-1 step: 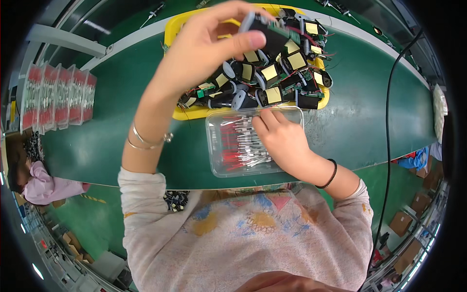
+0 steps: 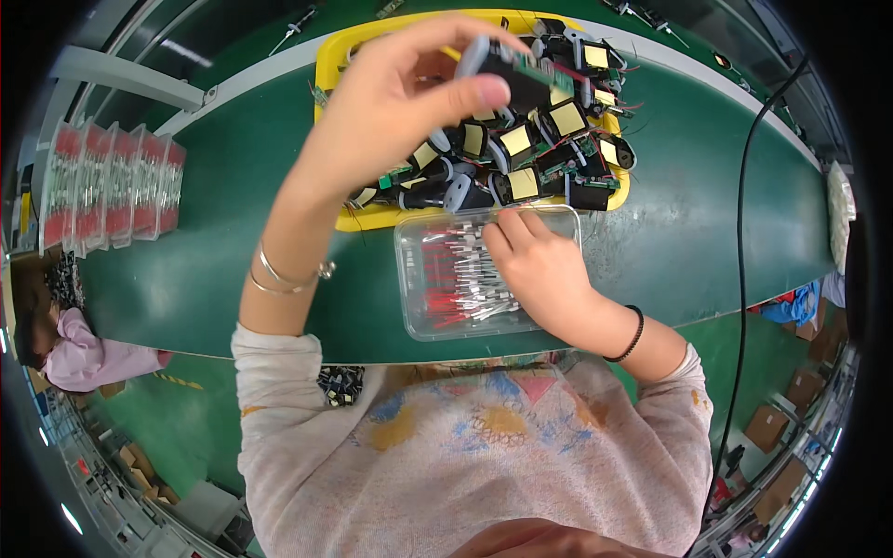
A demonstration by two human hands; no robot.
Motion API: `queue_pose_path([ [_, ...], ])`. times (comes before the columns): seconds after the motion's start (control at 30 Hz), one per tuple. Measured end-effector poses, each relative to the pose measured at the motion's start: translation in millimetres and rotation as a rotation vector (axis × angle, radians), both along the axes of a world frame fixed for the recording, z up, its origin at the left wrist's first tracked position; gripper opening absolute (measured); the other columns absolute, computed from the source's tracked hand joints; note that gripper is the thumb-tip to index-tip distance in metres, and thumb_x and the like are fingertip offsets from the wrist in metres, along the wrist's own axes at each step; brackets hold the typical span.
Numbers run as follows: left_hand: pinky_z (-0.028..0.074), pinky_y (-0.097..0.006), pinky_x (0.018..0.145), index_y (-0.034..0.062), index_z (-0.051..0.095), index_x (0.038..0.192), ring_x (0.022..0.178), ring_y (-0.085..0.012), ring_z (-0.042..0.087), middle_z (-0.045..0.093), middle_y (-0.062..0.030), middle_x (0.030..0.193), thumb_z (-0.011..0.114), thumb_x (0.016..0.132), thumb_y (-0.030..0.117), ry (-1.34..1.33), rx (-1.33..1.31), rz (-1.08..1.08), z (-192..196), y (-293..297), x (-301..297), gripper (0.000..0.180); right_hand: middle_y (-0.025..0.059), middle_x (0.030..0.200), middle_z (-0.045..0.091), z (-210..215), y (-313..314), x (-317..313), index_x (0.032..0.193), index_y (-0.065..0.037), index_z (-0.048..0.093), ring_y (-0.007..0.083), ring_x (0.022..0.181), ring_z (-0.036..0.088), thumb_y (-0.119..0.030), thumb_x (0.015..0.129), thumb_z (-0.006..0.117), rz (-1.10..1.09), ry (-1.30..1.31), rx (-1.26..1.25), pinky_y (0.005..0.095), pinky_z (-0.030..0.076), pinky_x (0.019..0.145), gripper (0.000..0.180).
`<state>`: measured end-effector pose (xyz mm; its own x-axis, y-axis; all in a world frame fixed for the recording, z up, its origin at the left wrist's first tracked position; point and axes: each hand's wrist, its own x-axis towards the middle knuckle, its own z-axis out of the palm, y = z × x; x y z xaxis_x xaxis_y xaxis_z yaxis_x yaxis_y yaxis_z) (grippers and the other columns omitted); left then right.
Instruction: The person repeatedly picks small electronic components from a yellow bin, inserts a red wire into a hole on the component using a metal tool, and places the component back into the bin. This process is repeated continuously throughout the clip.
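Over the yellow tray [image 2: 365, 221], my left hand [image 2: 386, 112] is closed around a black plastic housing [image 2: 521, 82] with a grey rounded end and a green circuit board along its edge. Similar black housings [image 2: 518, 141], several with pale yellow pads, lie heaped in that tray beneath it. My right hand [image 2: 544, 270] reaches into a clear plastic box [image 2: 407, 312] at the table's near side. Its fingers are curled down over short red and white wire leads [image 2: 465, 279]. The fingertips are hidden, so what they pinch cannot be seen.
Clear boxes of red and white leads [image 2: 112, 186] stand in a row at the left on the green table [image 2: 688, 214]. A black cable [image 2: 744, 205] hangs across the right side. Another person in a pink sleeve [image 2: 88, 353] is at the far left.
My left hand has come slightly nearer and to the right, with the black housing still in it. The right hand stays in the clear box, almost unmoved.
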<state>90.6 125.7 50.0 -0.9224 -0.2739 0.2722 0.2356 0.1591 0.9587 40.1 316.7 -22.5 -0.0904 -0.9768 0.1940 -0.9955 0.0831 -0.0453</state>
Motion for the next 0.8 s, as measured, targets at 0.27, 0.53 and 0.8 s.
queue_pose_path([
  [0.27,0.041,-0.036,0.087,0.0028,0.049,0.092,0.092,-0.0243,0.056,0.059,-0.012,0.088,0.072,0.055,-0.009,0.251,-0.332,0.046,-2,4,23,0.046,0.0067,0.084,0.05,26,4,-7,0.081,-0.008,0.054,0.0223,0.082,0.053,-0.011,0.067,0.058,0.131,-0.26,-0.032,0.0343,0.046,0.066,0.015],
  [0.53,0.04,-0.031,0.085,-0.0023,0.057,0.099,0.09,-0.0201,0.054,0.059,-0.0109,0.092,0.072,0.061,-0.001,0.215,-0.474,0.107,1,5,26,0.042,0.0086,0.082,0.061,82,6,-44,0.085,-0.001,0.056,0.0164,0.075,0.061,0.002,0.074,0.061,0.17,-1.329,-0.064,0.027,0.047,0.069,0.012],
  [0.8,0.049,-0.029,0.075,0.0015,0.051,0.098,0.096,-0.022,0.056,0.055,-0.0148,0.101,0.074,0.071,0.025,0.231,0.365,-0.097,-11,0,25,0.043,0.0111,0.087,0.06,87,-28,-63,0.093,0.0,0.05,0.019,0.084,0.061,0.001,0.081,0.055,0.151,-1.775,-0.676,0.0289,0.048,0.076,0.013],
])
